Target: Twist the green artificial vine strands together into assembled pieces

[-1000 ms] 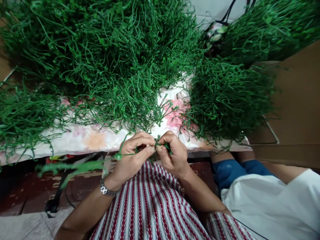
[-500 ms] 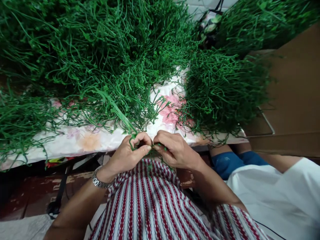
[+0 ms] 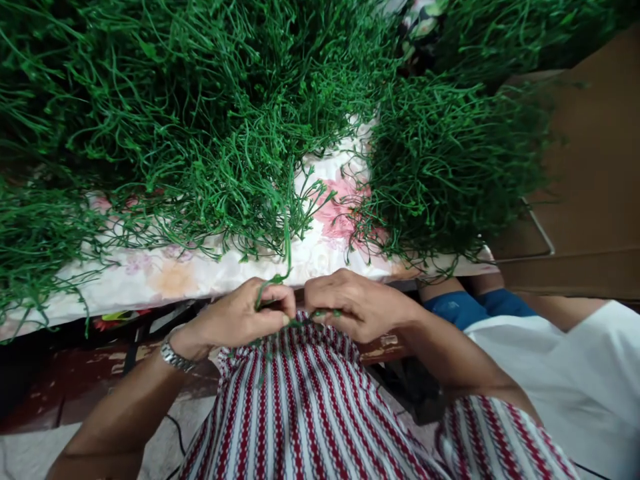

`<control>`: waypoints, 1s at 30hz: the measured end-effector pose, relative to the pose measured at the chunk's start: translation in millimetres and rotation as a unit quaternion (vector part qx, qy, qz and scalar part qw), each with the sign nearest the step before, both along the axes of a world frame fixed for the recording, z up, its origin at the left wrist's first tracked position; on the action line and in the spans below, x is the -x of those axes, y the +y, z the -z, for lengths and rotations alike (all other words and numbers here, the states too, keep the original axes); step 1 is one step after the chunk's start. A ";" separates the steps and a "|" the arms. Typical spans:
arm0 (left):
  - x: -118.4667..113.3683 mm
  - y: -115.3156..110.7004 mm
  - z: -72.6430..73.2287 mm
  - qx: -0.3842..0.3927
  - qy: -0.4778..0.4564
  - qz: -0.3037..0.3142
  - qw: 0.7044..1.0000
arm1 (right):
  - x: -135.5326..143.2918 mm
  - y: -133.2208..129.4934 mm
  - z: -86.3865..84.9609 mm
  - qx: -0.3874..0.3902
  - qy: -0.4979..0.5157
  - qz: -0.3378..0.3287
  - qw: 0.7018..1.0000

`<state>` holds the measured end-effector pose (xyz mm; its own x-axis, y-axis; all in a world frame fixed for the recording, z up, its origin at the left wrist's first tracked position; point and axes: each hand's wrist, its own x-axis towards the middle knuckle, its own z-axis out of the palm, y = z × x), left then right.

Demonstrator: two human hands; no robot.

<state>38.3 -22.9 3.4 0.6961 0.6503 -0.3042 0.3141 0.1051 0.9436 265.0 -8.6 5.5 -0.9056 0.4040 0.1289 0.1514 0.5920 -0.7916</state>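
My left hand (image 3: 245, 313), with a metal watch on its wrist, pinches a thin green plant stem (image 3: 288, 248), apparently plastic. The stem rises from between the fingers toward the table edge. My right hand (image 3: 357, 307) sits just to its right, fingers curled closed around small green pieces that show between them. A short strand of green spans the gap between both hands' fingertips, over my striped clothing. Beyond the hands lies a big heap of similar green stems (image 3: 200, 127); a second, smaller heap (image 3: 445, 173) is on the right.
A floral cloth (image 3: 175, 277) covers the table, whose front edge runs just beyond my hands. At the right stands a cardboard box (image 3: 595, 173). Another person in a white top (image 3: 555, 367) and blue shorts sits close by on my right. A patterned bag (image 3: 423, 23) is at the back.
My hands have come down a little and drawn slightly apart. The stem at my left hand, slanting far leftward before, now points nearly straight up. The view has shifted slightly.
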 end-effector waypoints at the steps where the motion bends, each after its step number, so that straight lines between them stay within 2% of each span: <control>1: 4.5 0.7 -1.5 0.001 -0.006 0.004 1.000 | -3.3 2.2 -1.3 0.011 0.008 -0.012 1.000; 3: 9.3 1.7 -2.9 0.005 -0.023 -0.021 1.000 | -6.8 5.5 -0.7 0.027 0.020 0.005 0.999; 6: 1.9 1.0 -0.6 -0.002 -0.052 -0.092 0.994 | 0.7 3.5 8.6 0.061 0.046 0.113 0.991; 11: -27.5 -6.8 8.6 -0.076 -0.092 -0.259 0.959 | 27.5 -13.0 29.6 0.191 0.131 0.281 0.931; 13: -35.6 -10.8 12.3 -0.104 -0.085 -0.309 0.941 | 32.5 -18.6 33.2 0.189 0.147 0.321 0.916; 15: -40.8 -14.1 15.6 -0.127 -0.080 -0.330 0.932 | 32.9 -22.3 33.2 0.166 0.145 0.345 0.912; 18: -45.2 -17.7 20.2 -0.152 -0.079 -0.331 0.928 | 27.7 -24.3 28.5 0.123 0.107 0.358 0.919; 24: -46.5 -25.1 26.3 -0.218 -0.040 -0.275 0.936 | 12.2 -22.7 21.2 0.091 0.041 0.286 0.953; 27: -42.1 -26.0 25.9 -0.206 -0.015 -0.242 0.948 | 7.6 -23.5 22.5 0.069 0.028 0.269 0.960; 30: -36.1 -23.5 23.5 -0.155 0.007 -0.181 0.971 | 6.1 -24.4 24.3 0.043 -0.010 0.228 0.973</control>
<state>74.4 -46.4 -20.1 0.4016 0.9137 -0.0619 0.3227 -0.0779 0.9433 258.9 -33.0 -18.9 -0.6313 0.7732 0.0609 0.3985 0.3907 -0.8298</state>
